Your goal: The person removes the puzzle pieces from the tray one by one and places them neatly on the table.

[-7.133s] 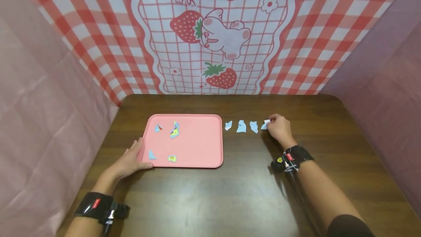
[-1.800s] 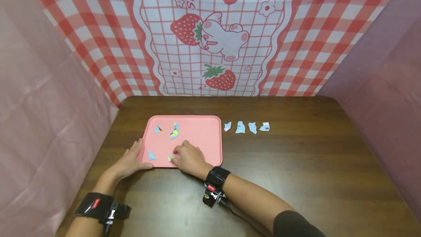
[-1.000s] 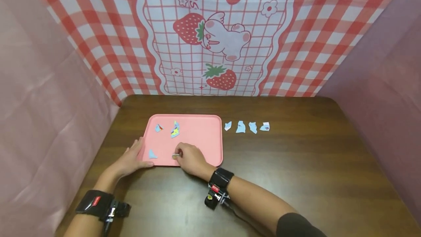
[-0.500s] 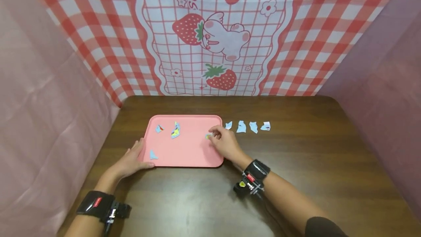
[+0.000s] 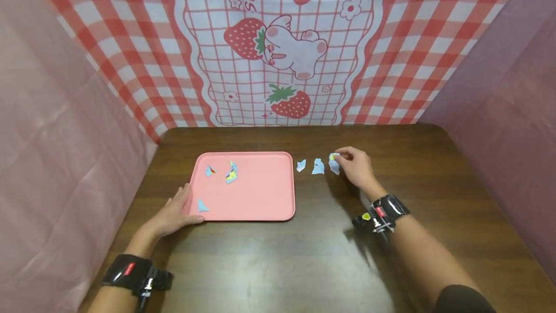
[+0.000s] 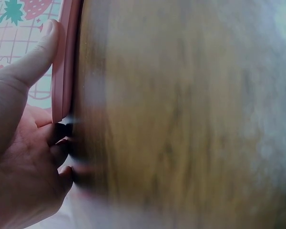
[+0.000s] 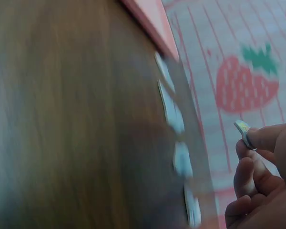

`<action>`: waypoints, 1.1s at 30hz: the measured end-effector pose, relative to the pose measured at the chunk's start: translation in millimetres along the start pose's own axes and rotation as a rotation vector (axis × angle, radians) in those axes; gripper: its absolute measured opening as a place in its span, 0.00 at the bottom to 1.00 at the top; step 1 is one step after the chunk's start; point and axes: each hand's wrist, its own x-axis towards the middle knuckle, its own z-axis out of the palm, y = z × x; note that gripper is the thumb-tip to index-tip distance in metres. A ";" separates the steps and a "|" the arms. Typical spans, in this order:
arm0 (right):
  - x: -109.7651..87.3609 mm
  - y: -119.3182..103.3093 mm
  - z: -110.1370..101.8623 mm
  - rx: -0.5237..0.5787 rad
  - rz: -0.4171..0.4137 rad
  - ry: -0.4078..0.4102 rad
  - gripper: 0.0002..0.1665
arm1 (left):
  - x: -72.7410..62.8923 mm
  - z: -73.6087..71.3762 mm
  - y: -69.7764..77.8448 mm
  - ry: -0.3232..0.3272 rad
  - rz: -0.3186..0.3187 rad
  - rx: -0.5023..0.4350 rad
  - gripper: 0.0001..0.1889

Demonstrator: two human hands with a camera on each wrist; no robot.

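Note:
My right hand [image 5: 357, 165] pinches a small yellow-and-blue puzzle piece [image 5: 333, 157] between thumb and fingertips. In the right wrist view that piece [image 7: 243, 131] stands on edge in the fingers, raised off the table. Below it in the head view lies a light blue piece [image 5: 334, 167], one of a row right of the pink tray [image 5: 265, 192]. The row's last piece [image 7: 192, 209] hides behind my right hand in the head view. My left hand [image 5: 173, 211] rests at the tray's front left corner, thumb [image 6: 43, 52] along the front rim, fingers straight along the left side.
In the tray lie a blue piece with red [image 5: 210, 171], a long yellow-and-blue one [image 5: 231, 173] and a plain blue one [image 5: 202, 205]. Two more row pieces sit by the tray, a small one [image 5: 301, 165] and a wider one [image 5: 318, 166]. A checked cloth [image 5: 286, 100] hangs behind.
My right hand has picked the yellow-and-blue piece from the tray's front and carried it right, over the row of pieces. My left hand has stayed at the tray corner.

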 end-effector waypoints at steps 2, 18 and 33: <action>5.5 12.3 -10.6 -0.020 0.030 0.009 0.11 | -0.8 -1.3 0.5 0.006 0.001 -0.006 0.62; 13.9 72.2 -47.3 -0.188 0.152 0.002 0.14 | -2.1 -2.0 2.4 -0.020 -0.031 -0.001 0.62; 16.4 77.2 -51.1 -0.264 0.181 -0.011 0.12 | 0.9 1.4 1.3 -0.022 -0.033 -0.016 0.63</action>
